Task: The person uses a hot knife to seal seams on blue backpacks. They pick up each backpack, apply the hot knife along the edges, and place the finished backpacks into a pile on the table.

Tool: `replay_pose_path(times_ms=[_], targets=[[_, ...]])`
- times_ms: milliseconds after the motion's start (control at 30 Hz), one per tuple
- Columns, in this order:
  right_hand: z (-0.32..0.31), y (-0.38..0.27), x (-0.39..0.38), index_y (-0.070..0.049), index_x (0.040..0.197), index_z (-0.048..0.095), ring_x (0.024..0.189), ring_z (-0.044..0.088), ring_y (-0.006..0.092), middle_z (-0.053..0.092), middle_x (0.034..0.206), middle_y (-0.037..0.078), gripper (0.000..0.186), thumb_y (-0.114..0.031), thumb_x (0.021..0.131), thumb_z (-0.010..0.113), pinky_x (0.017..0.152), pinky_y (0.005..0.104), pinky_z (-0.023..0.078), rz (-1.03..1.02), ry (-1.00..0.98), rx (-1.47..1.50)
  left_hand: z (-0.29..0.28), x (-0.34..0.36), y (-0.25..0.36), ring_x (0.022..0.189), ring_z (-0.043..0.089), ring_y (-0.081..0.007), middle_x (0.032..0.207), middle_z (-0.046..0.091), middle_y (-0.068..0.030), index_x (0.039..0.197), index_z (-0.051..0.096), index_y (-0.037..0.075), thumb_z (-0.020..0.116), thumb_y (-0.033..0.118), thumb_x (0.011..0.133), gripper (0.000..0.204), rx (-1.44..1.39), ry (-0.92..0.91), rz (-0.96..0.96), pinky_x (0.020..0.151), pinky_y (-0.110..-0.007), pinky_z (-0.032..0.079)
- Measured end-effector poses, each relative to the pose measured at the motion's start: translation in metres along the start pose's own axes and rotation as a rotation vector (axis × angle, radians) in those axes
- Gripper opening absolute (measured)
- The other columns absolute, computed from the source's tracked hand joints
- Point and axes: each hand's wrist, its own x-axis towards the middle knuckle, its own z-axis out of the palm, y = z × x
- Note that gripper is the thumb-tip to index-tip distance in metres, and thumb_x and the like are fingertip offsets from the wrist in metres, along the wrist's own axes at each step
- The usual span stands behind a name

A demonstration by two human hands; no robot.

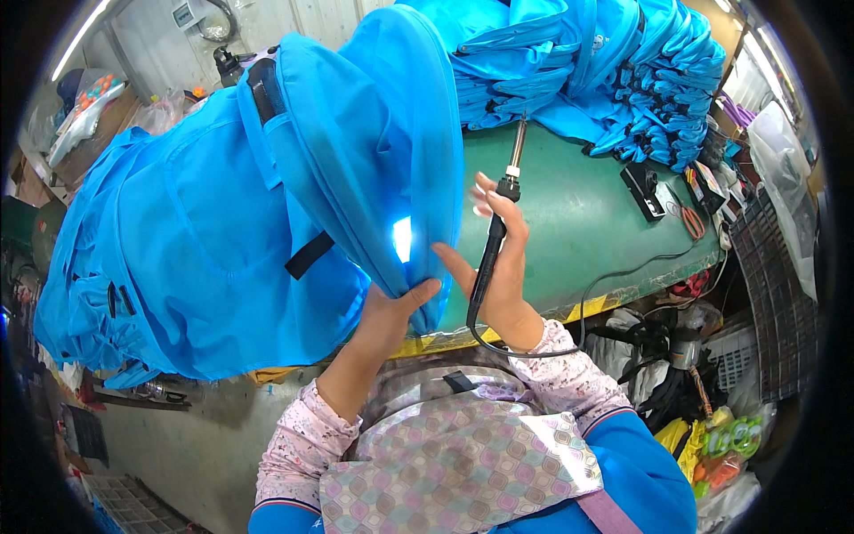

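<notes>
A large bright blue fabric bag (pixel 205 222) with zipped, folded panels and black straps fills the left of the head view, with a glowing white spot showing in its opening. My left hand (pixel 391 313) is closed on the bag's lower front edge, thumb on top, its other fingers hidden behind the fabric. My right hand (pixel 503 267) holds a soldering iron (pixel 487 254) with a black handle and a metal tip pointing up. The thumb of that hand is stretched toward the bag's edge. A black cord loops down from the iron and across the green table (pixel 569 214).
Piled blue bags (pixel 578 62) lie along the table's back. A black power box (pixel 643 190) and coiled cords are at its right, beside a hanging plastic sheet (pixel 778 169). Assorted bagged items (pixel 721 445) fill the lower right. A dark bottle (pixel 227 67) stands behind the bag.
</notes>
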Motion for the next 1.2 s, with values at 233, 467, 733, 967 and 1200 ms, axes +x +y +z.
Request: replay_pose_path(times_ms=[233, 467, 733, 967, 1200], targets=[[-0.066, -0.039, -0.022, -0.002, 0.113, 0.066, 0.072, 0.052, 0.0255, 0.059, 0.077, 0.007, 0.029, -0.007, 0.085, 0.071, 0.069, 0.0379, 0.041, 0.119, -0.101, 0.098, -0.016, 0.006, -0.014, 0.094, 0.064, -0.0141, 0.104, 0.069, -0.0043, 0.111, 0.065, 0.003, 0.08, 0.01, 0.085, 0.03, -0.008, -0.027, 0.027, 0.084, -0.031, 0.051], [-0.058, -0.035, -0.046, -0.008, 0.103, 0.069, 0.06, 0.045, 0.017, 0.047, 0.062, -0.004, 0.04, -0.001, 0.063, 0.071, 0.067, 0.0346, 0.035, -0.199, -0.202, -0.098, -0.015, 0.008, -0.018, 0.089, 0.064, -0.0127, 0.1, 0.068, -0.0025, 0.108, 0.066, 0.004, 0.082, 0.009, 0.083, 0.03, 0.053, -0.002, 0.129, 0.078, -0.029, 0.051], [-0.05, -0.027, -0.051, -0.01, 0.104, 0.069, 0.065, 0.048, 0.0163, 0.049, 0.068, -0.003, 0.036, -0.01, 0.069, 0.076, 0.068, 0.0361, 0.039, -0.342, -0.227, -0.194, -0.017, 0.007, -0.018, 0.089, 0.063, -0.0121, 0.099, 0.067, -0.0018, 0.108, 0.066, 0.004, 0.081, 0.01, 0.084, 0.028, 0.046, 0.023, 0.068, 0.078, -0.029, 0.05], [-0.055, -0.027, -0.036, -0.006, 0.104, 0.069, 0.063, 0.048, 0.0214, 0.054, 0.069, 0.001, 0.033, -0.012, 0.073, 0.077, 0.067, 0.0363, 0.037, -0.087, -0.232, 0.008, -0.013, 0.007, -0.012, 0.093, 0.063, -0.0136, 0.104, 0.067, -0.0034, 0.114, 0.064, 0.003, 0.079, 0.01, 0.085, 0.034, 0.075, -0.037, 0.131, 0.083, -0.031, 0.051], [-0.02, -0.007, -0.019, -0.008, 0.116, 0.065, 0.106, 0.06, 0.0342, 0.068, 0.12, 0.014, 0.048, 0.001, 0.071, 0.079, 0.088, 0.0437, 0.049, -0.157, -0.111, -0.067, -0.02, -0.001, -0.006, 0.1, 0.062, -0.0148, 0.109, 0.066, -0.0051, 0.119, 0.06, 0.003, 0.075, 0.009, 0.087, 0.036, 0.153, 0.044, 0.003, 0.087, -0.031, 0.05]])
